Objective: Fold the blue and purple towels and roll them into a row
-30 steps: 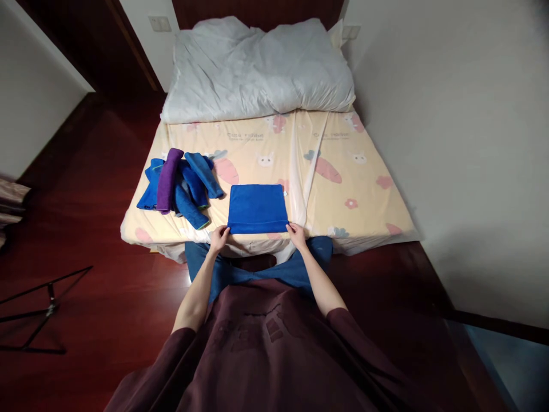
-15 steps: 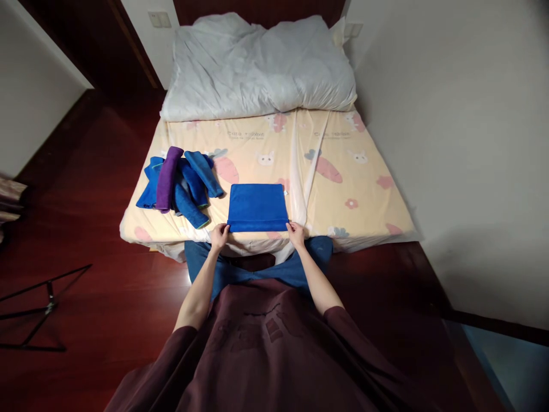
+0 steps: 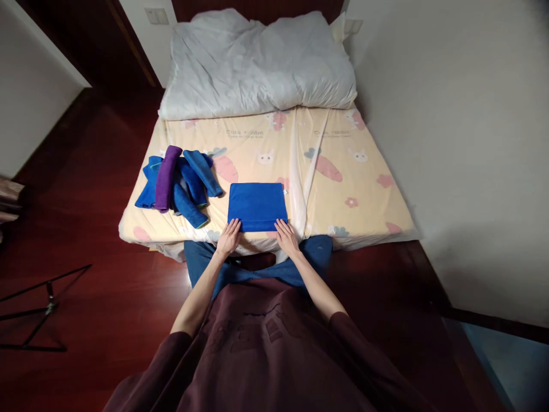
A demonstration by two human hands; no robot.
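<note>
At the near edge of the bed [image 3: 364, 189], both hands lie flat with fingers straight and close together, left hand [image 3: 227, 239] and right hand [image 3: 286, 237], fingertips touching the near edge of the folded blue towel [image 3: 257, 205]. Toward the bed's left edge sits a heap of rolled blue towels [image 3: 191, 186] with one purple towel [image 3: 164, 177]; a white duvet [image 3: 257, 63] is bunched at the far end.

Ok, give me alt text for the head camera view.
Both hands, left hand and right hand, rest flat at the near edge of a folded blue towel on a carrot-print bed. A pile of blue and purple towels lies left of it, a white duvet beyond.
</note>
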